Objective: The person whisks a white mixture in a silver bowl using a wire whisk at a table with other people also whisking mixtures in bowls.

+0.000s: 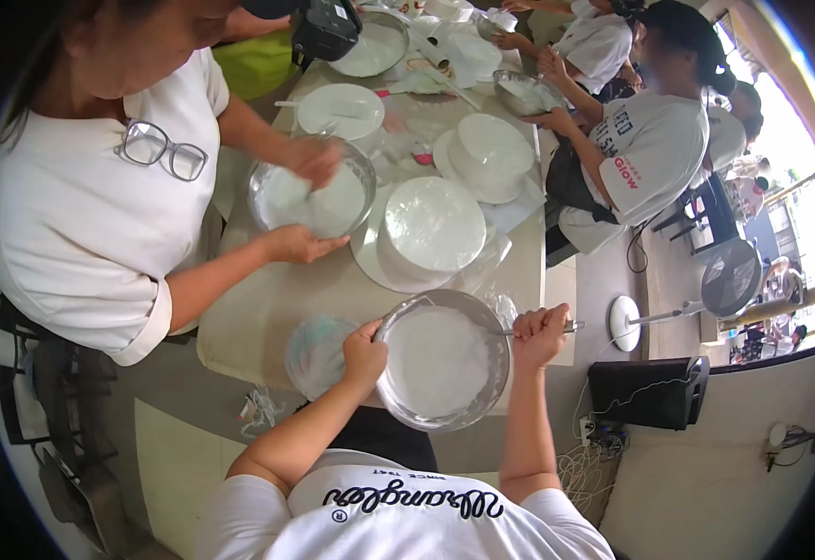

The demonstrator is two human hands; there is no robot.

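Observation:
My left hand (366, 355) grips the left rim of a metal mixing bowl (502, 378), which is tilted towards me at the table's near edge. White, smooth-looking stuff (438, 361) fills much of the bowl. In my right hand (541, 337) is the metal handle of a utensil (575, 326), its shaft reaching over the bowl's right rim; its working end is hidden in the white stuff. Just beyond the bowl stands a round white cake-shaped form (435, 224) on a white round board (367, 260). Left of my left hand lies a clear plastic bag (318, 353) with pale coloured contents.
At the left a person (99, 210) works in another metal bowl (260, 203) on the table (253, 308). A second round white form (491, 157) stands further back. Across the table a person (652, 147) holds a bowl (530, 94). A standing fan (732, 278) and a black speaker-like box (645, 392) are at the right.

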